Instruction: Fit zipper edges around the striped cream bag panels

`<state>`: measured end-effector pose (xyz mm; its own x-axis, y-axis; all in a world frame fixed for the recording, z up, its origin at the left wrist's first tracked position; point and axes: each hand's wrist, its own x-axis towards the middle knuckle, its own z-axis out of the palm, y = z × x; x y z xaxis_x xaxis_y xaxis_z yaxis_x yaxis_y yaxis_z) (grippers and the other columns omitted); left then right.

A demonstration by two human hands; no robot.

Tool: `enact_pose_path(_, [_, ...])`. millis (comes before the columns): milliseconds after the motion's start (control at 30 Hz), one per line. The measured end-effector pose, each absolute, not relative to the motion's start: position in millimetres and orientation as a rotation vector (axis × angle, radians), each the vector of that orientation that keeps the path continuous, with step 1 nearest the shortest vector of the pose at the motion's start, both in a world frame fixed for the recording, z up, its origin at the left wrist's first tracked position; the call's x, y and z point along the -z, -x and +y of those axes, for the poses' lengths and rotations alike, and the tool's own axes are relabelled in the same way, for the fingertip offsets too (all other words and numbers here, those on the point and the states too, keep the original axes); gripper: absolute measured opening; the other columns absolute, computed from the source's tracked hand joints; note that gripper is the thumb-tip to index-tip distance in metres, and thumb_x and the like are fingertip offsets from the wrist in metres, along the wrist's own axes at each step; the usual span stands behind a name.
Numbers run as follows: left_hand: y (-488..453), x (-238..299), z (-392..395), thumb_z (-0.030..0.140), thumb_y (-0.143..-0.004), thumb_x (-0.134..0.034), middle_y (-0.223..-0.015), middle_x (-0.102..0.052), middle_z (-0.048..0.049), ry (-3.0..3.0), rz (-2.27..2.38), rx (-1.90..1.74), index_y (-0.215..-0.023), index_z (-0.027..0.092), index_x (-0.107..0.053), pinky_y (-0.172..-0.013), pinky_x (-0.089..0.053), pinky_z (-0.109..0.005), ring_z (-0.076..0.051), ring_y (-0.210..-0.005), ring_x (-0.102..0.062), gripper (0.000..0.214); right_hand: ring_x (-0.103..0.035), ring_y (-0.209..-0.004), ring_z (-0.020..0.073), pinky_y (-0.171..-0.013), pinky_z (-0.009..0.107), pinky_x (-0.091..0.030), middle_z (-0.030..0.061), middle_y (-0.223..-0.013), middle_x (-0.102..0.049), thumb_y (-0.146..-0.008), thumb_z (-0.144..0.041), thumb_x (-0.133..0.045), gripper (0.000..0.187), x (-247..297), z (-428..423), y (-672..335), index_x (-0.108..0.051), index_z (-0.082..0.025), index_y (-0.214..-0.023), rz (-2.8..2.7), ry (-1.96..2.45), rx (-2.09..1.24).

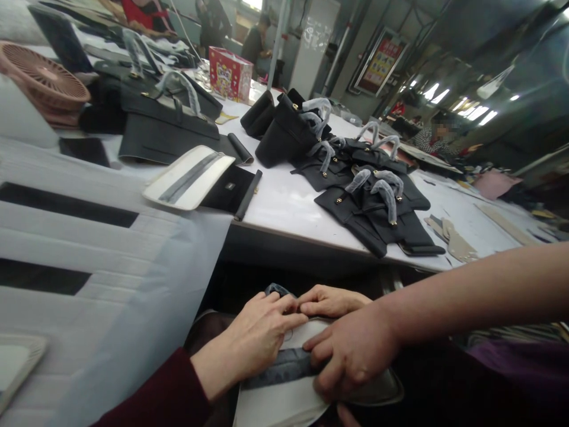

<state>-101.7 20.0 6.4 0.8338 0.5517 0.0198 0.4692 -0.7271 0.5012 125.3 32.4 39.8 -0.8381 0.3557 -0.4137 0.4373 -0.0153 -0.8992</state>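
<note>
Both my hands rest low in front of me, below the table edge. My left hand [255, 338] lies with fingers pressed together on a white oval panel [284, 400] crossed by a dark grey strip [278, 367]. My right hand [347, 344] presses down on the same panel, fingers bent over its right edge and the strip. The fingertips of both hands meet at the panel's far end, beside a small bluish fold [276, 289]. The panel's underside and the thumbs are hidden.
A white table [293, 207] carries several black bag pieces with wrapped handles [377, 201], a matching white panel [189, 178], black bags [164, 124], a pink fan [44, 80] and a red gift bag [230, 72]. Translucent sheet [111, 261] at left. People sit in the background.
</note>
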Motion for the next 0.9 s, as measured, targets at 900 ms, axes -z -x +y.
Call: enact_pose_path(900, [106, -6, 15, 0.017, -0.086, -0.056, -0.127, -0.061, -0.0004, -2.603, 0.766, -0.195, -0.127, 0.033, -0.055, -0.079, -0.04, -0.038, -0.021, -0.099, -0.058, 0.045, -0.057, -0.084, 0.0203, -0.094, 0.035, -0.044, -0.0037, -0.088, -0.065, -0.091, -0.02, -0.051, 0.027, -43, 18, -125, -0.055, -0.026, -0.064, 2.845, 0.363, 0.701])
